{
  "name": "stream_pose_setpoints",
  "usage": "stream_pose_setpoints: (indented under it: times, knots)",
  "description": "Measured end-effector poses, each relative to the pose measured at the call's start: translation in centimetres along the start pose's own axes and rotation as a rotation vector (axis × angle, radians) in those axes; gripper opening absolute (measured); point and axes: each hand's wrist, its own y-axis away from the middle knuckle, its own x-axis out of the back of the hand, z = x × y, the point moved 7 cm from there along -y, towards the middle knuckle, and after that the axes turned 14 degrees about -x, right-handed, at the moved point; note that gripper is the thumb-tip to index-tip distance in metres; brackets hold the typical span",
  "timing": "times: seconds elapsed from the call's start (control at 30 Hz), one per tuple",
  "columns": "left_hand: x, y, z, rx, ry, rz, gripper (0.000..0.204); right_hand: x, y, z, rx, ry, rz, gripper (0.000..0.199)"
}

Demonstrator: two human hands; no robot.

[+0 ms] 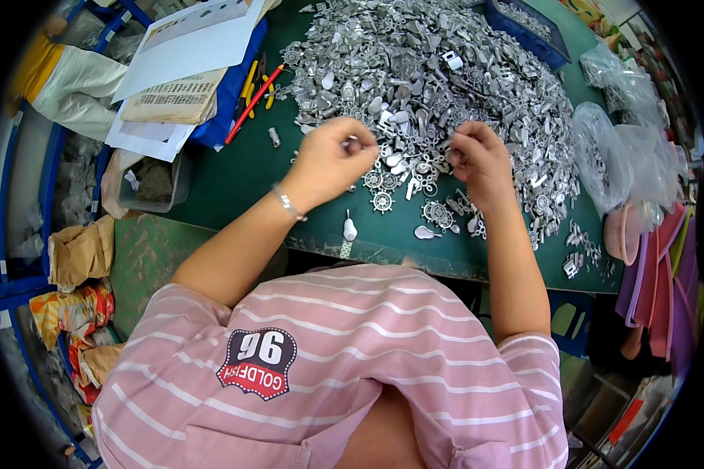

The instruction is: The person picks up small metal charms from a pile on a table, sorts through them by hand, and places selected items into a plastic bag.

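Observation:
A large heap of small silver-grey metal charms covers the middle of the green table. My left hand hovers at the heap's near left edge, thumb and fingers pinched together. Whatever it may hold is hidden by the fingers. Opposite it, my right hand is curled above the near part of the heap, its fingertips closed; I cannot make out anything in them. Between and below the hands lie a ship's-wheel charm and a rounded flat charm. Another elongated charm rests near the table's front edge.
Red-handled and yellow-handled tools lie left of the heap, beside papers on a blue tray. A clear plastic box sits at the left. A blue bin stands far right, with plastic bags along the right edge.

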Motion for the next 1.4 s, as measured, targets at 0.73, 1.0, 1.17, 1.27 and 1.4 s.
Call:
stream_pose_setpoints:
  times: [0.73, 1.0, 1.17, 1.27, 1.4]
  knots:
    - [-2.2, -0.1, -2.3, 0.198, 0.514, -0.037, 0.024, -2.5, -2.7, -0.4, 0.314, 0.579, 0.167, 0.032]
    - [0.0, 1.3, -3.2, 0.295, 0.506, -0.001, 0.015, -0.8, -0.7, 0.9, -0.114, -0.483, -0.458, 0.036]
    - [-3.7, -1.2, 0.3, -0.147, -0.367, -0.240, 0.020, 0.0, 1.1, -0.5, 0.001, -0.585, -0.581, 0.028]
    - [-5.7, -1.3, 0.2, -0.197, -0.599, -0.344, 0.020, 0.0, 2.4, -1.8, 0.038, -0.591, -0.513, 0.014]
    - [-6.6, -1.1, -0.2, -0.214, -0.618, -0.360, 0.019, 1.6, 1.4, -0.6, 0.029, -0.220, -0.274, 0.019]
